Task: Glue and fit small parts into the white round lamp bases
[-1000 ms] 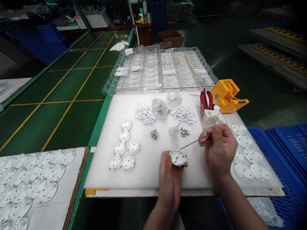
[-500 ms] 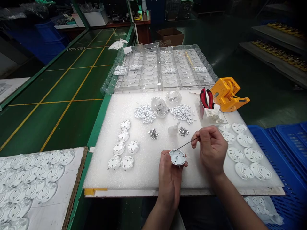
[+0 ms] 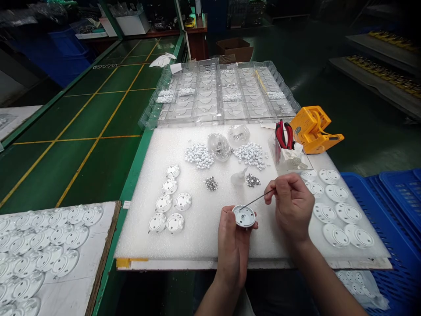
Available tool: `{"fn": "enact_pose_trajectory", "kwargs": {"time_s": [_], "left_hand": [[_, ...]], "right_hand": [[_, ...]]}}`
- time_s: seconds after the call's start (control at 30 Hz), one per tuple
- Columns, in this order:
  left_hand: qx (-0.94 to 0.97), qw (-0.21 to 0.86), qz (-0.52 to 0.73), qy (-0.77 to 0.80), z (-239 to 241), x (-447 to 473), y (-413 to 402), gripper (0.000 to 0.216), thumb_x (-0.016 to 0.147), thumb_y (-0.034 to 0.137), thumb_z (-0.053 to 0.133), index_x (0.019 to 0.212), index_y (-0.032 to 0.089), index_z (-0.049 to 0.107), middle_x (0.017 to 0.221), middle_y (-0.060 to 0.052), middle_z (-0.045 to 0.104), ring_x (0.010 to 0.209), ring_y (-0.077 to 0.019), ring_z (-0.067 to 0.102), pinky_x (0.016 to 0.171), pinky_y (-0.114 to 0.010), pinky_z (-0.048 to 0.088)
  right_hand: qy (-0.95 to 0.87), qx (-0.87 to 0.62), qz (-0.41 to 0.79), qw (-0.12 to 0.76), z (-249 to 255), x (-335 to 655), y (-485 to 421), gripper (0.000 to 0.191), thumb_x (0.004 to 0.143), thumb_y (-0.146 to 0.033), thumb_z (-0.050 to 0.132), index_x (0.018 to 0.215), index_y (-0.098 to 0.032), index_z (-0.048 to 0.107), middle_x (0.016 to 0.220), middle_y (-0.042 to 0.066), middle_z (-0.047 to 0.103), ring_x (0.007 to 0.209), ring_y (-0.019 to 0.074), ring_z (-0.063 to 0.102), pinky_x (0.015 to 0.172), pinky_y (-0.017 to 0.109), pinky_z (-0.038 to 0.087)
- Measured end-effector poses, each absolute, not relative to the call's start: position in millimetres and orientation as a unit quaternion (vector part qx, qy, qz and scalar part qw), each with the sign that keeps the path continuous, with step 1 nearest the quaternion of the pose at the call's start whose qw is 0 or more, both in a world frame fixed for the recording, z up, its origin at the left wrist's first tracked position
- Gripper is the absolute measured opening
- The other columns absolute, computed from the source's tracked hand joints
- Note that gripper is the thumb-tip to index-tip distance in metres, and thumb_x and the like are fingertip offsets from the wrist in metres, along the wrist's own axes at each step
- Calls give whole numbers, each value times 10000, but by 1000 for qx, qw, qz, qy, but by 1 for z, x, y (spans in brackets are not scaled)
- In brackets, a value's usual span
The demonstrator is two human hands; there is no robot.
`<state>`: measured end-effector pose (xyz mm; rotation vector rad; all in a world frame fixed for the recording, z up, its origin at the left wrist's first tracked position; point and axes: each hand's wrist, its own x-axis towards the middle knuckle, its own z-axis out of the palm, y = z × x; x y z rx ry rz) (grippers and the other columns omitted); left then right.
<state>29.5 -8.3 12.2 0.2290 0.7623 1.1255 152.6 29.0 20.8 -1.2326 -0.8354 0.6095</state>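
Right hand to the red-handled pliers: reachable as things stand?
Likely yes, once it releases the thin metal rod. The right hand sits just below the red-handled pliers, whose grips stick up from a clear container; nothing stands between hand and container.

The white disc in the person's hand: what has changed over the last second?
The right hand moved left, carrying the thin metal pick from just short of the round white part to over its rim. The left hand holds that part as before; the white foam sheet stayed put.
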Motion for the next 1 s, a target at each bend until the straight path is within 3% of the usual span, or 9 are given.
{"fn": "enact_pose_trajectory", "kwargs": {"time_s": [0.2, 0.4, 0.47, 0.67, 0.87, 1.0], "left_hand": [[102, 775, 514, 353, 14, 29, -7, 389, 890, 554, 729, 886, 176, 638, 847, -43, 670, 745, -147, 595, 786, -303, 520], [101, 780, 505, 355, 16, 26, -6, 407, 867, 569, 750, 889, 179, 636, 851, -32, 669, 742, -140, 597, 802, -299, 518], [100, 779, 507, 356, 17, 27, -7, 410, 863, 570, 755, 880, 178, 635, 844, -31, 669, 738, -137, 593, 797, -295, 518], [99, 778, 514, 349, 16, 28, -6, 405, 866, 561, 756, 859, 175, 632, 836, -32, 678, 735, -132, 596, 795, -285, 517], [96, 781, 510, 348, 15, 27, -7, 418, 863, 579, 752, 873, 174, 649, 843, -33, 690, 737, -134, 613, 798, -289, 522], [99, 781, 506, 352, 16, 27, -7, 417, 872, 581, 741, 886, 173, 657, 853, -31, 691, 742, -131, 616, 812, -289, 528]], "right_hand": [[-344, -565, 207, 721, 38, 163, 22, 297, 929, -429, 717, 772, -206, 597, 643, -36, 615, 494, 111, 593, 464, 244, 470], [-371, -577, -92, 722, 60, 214, 27, 258, 894, -395, 697, 787, -223, 538, 599, -57, 541, 477, 152, 599, 445, 312, 431], [-371, -583, -138, 709, 61, 232, 34, 229, 896, -378, 665, 804, -235, 512, 603, -60, 527, 483, 158, 605, 447, 316, 413], [-367, -615, -163, 678, 60, 246, 46, 143, 875, -290, 630, 795, -222, 533, 665, -28, 560, 513, 158, 629, 503, 317, 466], [-379, -683, -192, 595, 50, 246, 49, 180, 819, -333, 751, 782, -163, 704, 642, -8, 627, 542, 153, 616, 533, 288, 461], [-456, -691, -121, 547, 59, 240, 42, 200, 791, -337, 800, 871, -157, 764, 714, -4, 630, 604, 121, 564, 597, 268, 457]]}}
